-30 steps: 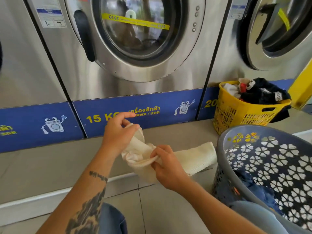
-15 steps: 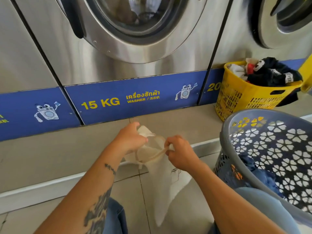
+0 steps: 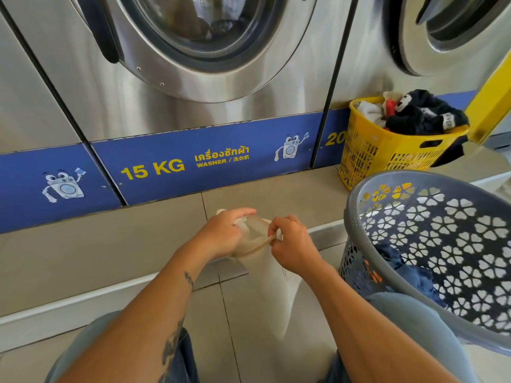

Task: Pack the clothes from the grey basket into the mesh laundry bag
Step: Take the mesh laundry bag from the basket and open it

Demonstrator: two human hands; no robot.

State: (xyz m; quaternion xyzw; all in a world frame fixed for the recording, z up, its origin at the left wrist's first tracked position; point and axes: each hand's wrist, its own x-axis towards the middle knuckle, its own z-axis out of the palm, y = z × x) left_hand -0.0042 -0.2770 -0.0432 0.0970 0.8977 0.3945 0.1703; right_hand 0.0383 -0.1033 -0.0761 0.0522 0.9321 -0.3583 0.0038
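A: Where is the mesh laundry bag (image 3: 279, 294)?

B: At the centre of the frame, hanging white and limp from both hands down toward the tiled floor (image 3: 240, 341), between the person's knees.

A: And the hands?

B: The left hand (image 3: 221, 236) is clenched on the bunched top of the bag, on the left side of its mouth. The right hand (image 3: 290, 244) pinches the opposite edge of the mouth, with a beige strip of the rim stretched taut between the two hands. The mouth is open only a little.

A: The grey basket (image 3: 356, 205)?

B: At the right of the frame, tipped toward the person, its rim near the right forearm. Blue clothes (image 3: 403, 275) lie low inside it, against the perforated wall. Whether it touches the person's knee, I cannot tell.

A: What hems the space in?

B: A raised grey step (image 3: 110, 244) runs across the middle, its front edge just beyond the hands. Behind it stands the washer (image 3: 193, 64) with its blue "15 KG" band. A yellow basket (image 3: 387, 153) heaped with dark and white laundry sits on the step at upper right, just behind the grey one.

A: Open room?

B: The step to the left of the hands is bare, and so is the floor strip below the bag.
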